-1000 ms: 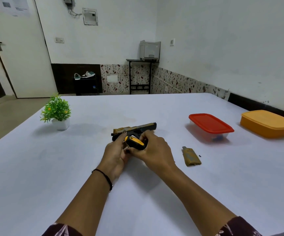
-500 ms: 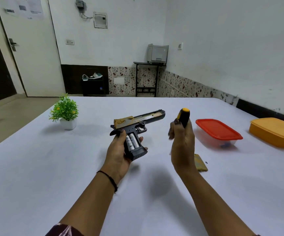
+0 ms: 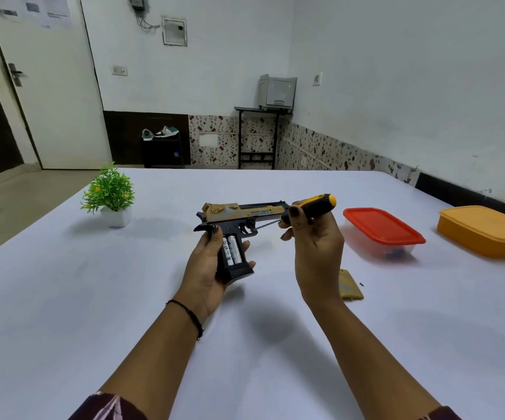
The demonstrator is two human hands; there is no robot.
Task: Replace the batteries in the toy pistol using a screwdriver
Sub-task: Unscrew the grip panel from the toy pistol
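Note:
My left hand [image 3: 205,268] grips the black and tan toy pistol [image 3: 239,215] by its handle, raised above the white table [image 3: 93,298], barrel pointing right. The handle's compartment is uncovered and two white batteries [image 3: 231,250] sit side by side in it. My right hand [image 3: 314,247] holds a screwdriver [image 3: 311,207] with a black and yellow handle, tilted so its thin shaft points left and down toward the trigger guard. The tan battery cover [image 3: 349,284] lies on the table behind my right wrist, with a tiny dark screw [image 3: 361,284] beside it.
A small potted green plant [image 3: 110,195] stands at the left. A clear container with a red lid [image 3: 381,228] and an orange lidded container [image 3: 484,230] sit at the right. The wall runs close behind them.
Both hands lifted apart from the table. My left hand raised the pistol and turned it so the batteries show. My right hand tilted the screwdriver from upright to pointing left.

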